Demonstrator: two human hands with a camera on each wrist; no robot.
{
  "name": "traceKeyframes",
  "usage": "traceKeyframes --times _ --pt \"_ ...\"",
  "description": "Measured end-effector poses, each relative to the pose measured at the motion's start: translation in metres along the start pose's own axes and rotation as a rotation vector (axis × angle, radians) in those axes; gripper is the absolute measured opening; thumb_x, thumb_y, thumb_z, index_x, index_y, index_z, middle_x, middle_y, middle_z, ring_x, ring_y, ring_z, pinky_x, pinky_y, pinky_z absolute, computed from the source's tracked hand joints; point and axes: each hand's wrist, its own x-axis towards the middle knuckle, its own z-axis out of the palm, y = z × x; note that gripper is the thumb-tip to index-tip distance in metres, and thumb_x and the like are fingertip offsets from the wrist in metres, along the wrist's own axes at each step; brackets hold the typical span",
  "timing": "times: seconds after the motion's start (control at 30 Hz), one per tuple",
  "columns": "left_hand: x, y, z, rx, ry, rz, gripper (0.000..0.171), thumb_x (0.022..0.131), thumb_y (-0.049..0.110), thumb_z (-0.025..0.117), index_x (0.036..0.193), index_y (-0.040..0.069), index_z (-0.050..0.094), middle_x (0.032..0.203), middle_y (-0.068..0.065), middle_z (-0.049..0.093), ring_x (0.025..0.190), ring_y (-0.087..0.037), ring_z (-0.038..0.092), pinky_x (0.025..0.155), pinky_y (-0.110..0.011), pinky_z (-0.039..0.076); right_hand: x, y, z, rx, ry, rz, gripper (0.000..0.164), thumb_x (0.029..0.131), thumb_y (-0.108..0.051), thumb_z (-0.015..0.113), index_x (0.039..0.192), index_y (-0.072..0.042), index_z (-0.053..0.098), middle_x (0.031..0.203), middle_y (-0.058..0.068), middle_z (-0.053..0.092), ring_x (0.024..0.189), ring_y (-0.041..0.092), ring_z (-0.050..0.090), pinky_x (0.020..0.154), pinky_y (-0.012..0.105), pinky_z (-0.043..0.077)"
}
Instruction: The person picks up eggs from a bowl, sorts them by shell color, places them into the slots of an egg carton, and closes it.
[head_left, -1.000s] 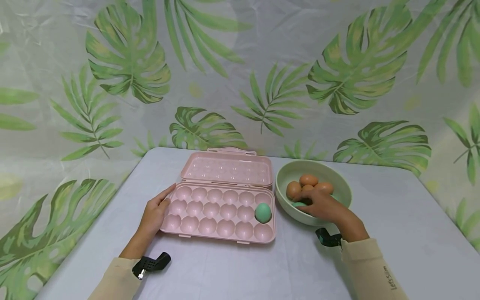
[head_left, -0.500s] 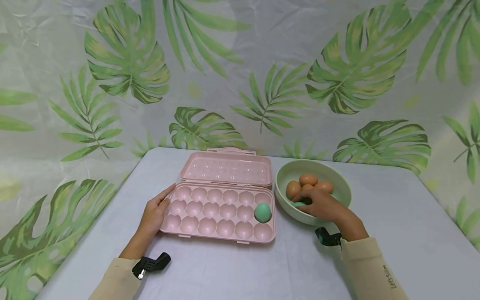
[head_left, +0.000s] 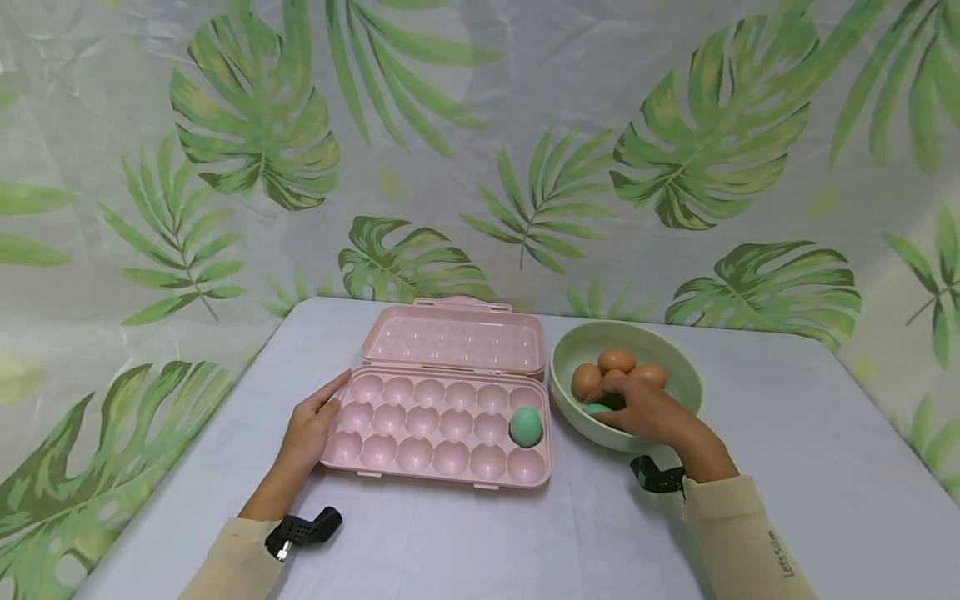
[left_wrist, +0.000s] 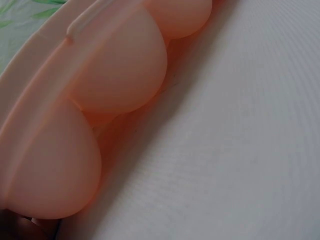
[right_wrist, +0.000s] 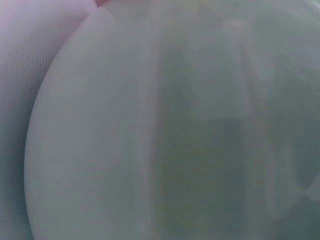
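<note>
My left hand (head_left: pixel 308 427) grips the left edge of a pink egg carton (head_left: pixel 420 478), thumb on the rim. In the left wrist view, dark fingertips (left_wrist: pixel 22 227) show under the carton's rounded cups (left_wrist: pixel 55 165). One green egg (head_left: pixel 526 427) sits in the middle row, rightmost cup. My right hand (head_left: pixel 648 411) reaches into a pale green bowl (head_left: pixel 573 346), its thumb and fingers around another green egg (head_left: pixel 596 409), mostly hidden by the hand. Several brown eggs (head_left: pixel 617 360) lie beside the fingers. The bowl's outer wall (right_wrist: pixel 90 140) fills most of the right wrist view.
The carton's pink lid (head_left: pixel 453 337) lies folded back behind its tray. The bowl stands close against the carton's right side. A white cloth (head_left: pixel 450 542) covers the table, and a leaf-print sheet (head_left: pixel 420 167) hangs behind its far edge.
</note>
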Motion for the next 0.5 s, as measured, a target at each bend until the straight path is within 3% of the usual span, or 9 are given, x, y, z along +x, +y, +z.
traceKeyframes --times 0.5 --pt "-0.0034 0.0075 -0.0011 0.012 -0.003 0.006 0.044 0.101 0.007 0.038 0.144 0.007 0.045 0.151 -0.008 0.039 0.144 -0.024 0.024 0.117 -0.044 0.018 -0.0002 -0.0008 -0.0029 -0.004 0.03 0.074 0.03 0.085 -0.029 0.074 0.105 -0.008 0.068 0.103 0.007 0.067 0.088 0.019 0.058 0.079 0.038 0.048"
